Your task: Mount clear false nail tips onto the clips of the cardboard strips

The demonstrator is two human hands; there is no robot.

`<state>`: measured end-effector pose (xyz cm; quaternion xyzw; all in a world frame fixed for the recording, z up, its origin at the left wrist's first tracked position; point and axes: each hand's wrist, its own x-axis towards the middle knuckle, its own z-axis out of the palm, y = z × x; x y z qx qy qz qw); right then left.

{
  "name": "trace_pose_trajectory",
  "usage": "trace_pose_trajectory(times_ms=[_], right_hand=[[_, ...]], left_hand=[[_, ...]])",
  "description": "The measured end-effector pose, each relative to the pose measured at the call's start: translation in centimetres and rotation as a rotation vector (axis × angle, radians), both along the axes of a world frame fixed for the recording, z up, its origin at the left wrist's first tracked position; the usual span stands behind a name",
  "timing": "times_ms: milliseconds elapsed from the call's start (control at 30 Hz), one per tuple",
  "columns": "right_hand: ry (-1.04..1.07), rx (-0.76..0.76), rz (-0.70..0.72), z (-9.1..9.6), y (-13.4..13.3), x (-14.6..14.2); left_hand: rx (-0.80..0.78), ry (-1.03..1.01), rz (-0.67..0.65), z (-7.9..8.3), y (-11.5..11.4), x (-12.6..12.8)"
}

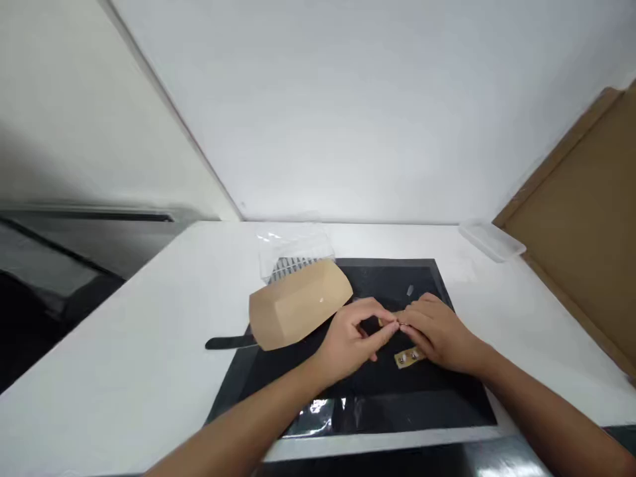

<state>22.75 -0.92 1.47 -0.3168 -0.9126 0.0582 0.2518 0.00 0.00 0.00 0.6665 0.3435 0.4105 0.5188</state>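
Note:
My left hand (350, 338) and my right hand (437, 331) meet over the black mat (308, 364), fingertips pinched together on a small part that is too small to name. A small tan strip with metal studs (410, 358) lies on the mat just under my right hand. A small clear piece (410, 290) rests on the mat behind the hands.
A tan paper box (298, 301) lies tilted at the mat's back left, with a clear plastic pack (293, 255) behind it. A black handle (231, 342) pokes out left of the box. A clear shallow tray (491, 240) and a cardboard sheet (581, 218) stand at the right.

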Motion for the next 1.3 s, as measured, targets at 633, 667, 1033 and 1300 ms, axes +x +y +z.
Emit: trace_pose_trajectory(times_ms=[633,667,1033,1300], right_hand=[[0.247,-0.272,0.11,0.2,-0.7,-0.2],[0.25,-0.243,0.104,0.1,-0.6,-0.2],[0.078,0.203,-0.014,0.2,0.0,-0.2],[-0.02,0.318,-0.056,0.2,0.0,0.0]], left_hand=[[0.905,0.034,-0.01,1.0,1.2,-1.1],[0.898,0.031,-0.003,1.0,1.2,-1.0],[0.467,-0.047,0.022,0.6,0.2,-0.7],[0.064,-0.079,-0.058,0.5,-0.2,-0.8]])
